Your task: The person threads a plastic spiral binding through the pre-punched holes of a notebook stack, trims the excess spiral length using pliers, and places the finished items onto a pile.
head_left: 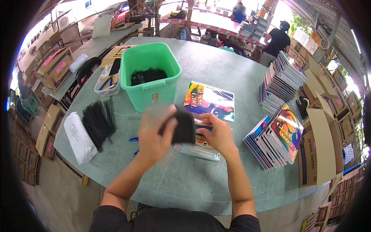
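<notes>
My left hand [156, 133], smeared by motion, is closed on a dark, flat black object [184, 125]; its exact kind is blurred. Beside that object, my right hand [217, 133] hovers over or touches a small printed notebook [203, 142], thumb and forefinger curved but apart. Contact there is hard to make out. Below lies a clear plastic-wrapped pack [201, 152]. Just beyond my hands rests a spiral notebook [210, 101] with a colourful cover. The green bin [150, 85], left of it, holds a heap of black spiral coils [148, 76].
Black coils [99, 121] lie beside a white wrapped bundle [80, 137] at left. A clear tub [107, 86] holds tools. Notebook stacks [284, 79] [274, 137] stand at right before an open carton [322, 145]. Blue pens [133, 139] lie near my left hand. Beyond the table stands a person [278, 42].
</notes>
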